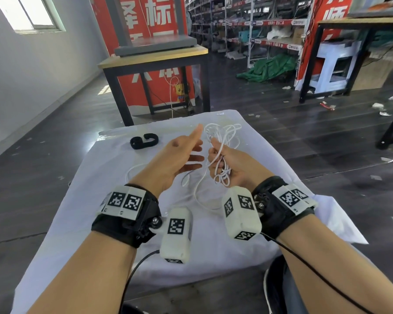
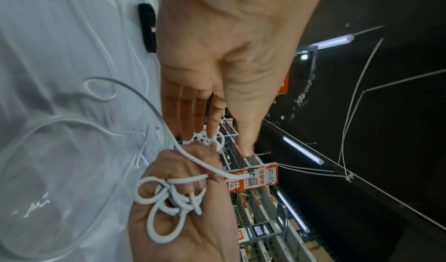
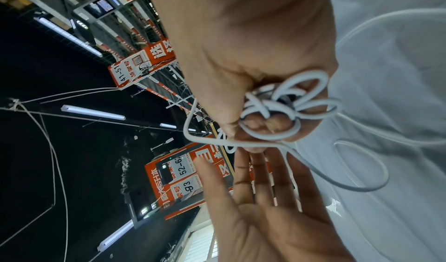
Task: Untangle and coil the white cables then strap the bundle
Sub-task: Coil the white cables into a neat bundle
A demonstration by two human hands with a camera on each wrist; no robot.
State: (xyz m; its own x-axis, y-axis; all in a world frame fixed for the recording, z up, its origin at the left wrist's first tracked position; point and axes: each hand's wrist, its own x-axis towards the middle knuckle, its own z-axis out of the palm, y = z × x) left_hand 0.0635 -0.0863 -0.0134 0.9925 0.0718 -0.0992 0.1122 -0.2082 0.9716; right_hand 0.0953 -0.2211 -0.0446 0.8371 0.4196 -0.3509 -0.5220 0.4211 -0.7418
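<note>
Inside right hand's (image 1: pixel 228 165) fingers (image 3: pixel 277 122): white cables (image 1: pixel 222 175)

cables (image 1: pixel 222 141): white, smooth rubbery or plastic sheath with a soft matt sheen; several loops bunched in the right hand (image 1: pixel 227 164).
cloth (image 1: pixel 113 200): thin white fabric over the tabletop, matt, creased and wrinkled; a faint shine at its far edge, perhaps a plastic film, though the view is too poor to be sure.
strap (image 1: pixel 143 141): black, matt, woven or fuzzy fabric by the look of it.
wrist bands (image 1: pixel 127 223): black cloth, matt, carrying white matt plastic blocks with printed black-and-white square codes.
floor (image 1: pixel 327 137): dark, glossy planks that mirror the light.
side table (image 1: pixel 154 56): pale wood top, black matt metal legs.
</note>
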